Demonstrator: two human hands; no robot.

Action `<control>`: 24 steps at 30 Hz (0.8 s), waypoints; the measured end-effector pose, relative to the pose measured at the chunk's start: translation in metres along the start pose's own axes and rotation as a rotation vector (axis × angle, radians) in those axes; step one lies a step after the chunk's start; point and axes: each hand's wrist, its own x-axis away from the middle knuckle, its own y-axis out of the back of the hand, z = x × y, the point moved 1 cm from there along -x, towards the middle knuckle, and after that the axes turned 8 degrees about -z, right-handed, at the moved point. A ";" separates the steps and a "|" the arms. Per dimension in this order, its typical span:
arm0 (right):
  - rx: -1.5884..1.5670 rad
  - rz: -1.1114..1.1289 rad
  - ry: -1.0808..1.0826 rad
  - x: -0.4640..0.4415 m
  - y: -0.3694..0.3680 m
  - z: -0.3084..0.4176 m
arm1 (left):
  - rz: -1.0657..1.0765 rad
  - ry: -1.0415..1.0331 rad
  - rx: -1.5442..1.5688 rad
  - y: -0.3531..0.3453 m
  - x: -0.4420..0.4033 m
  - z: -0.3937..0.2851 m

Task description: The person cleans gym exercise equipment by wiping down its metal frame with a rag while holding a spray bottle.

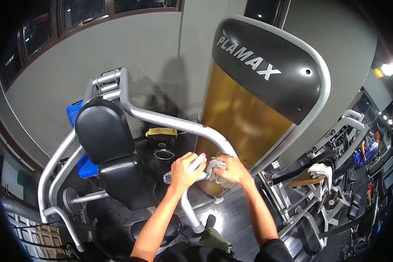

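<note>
Both my forearms [155, 222] are stretching forward and converging near the curved silver tube [179, 124] of a gym machine. At their ends, my left hand [180, 169] is closing its fingers around a slim, pale object with a pink tip [196, 164], leaving no open gap that I am seeing; what that object is, I cannot tell. Its long axis is slanting away from me and to the right, the pink end sticking out beyond my fingers, up and off to the side where a grey cloth [215, 169] is sitting.

That cloth is lying just right of my left hand, bunched under the fingers of my right hand [232, 170], which are curling over it with only folds showing between them. So my right hand is the one having hold of the cloth, and my left is resting just beside it. How hard either one is squeezing, I cannot tell. Behind the right hand, the tube's bend is ending close by, but whether the cloth is touching metal is staying hidden from me. A black padded seat back [103, 129] is standing well to the left.
</note>
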 end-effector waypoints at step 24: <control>-0.180 -0.682 -0.070 0.079 -0.081 0.006 | -0.058 -0.014 0.062 -0.002 -0.003 -0.002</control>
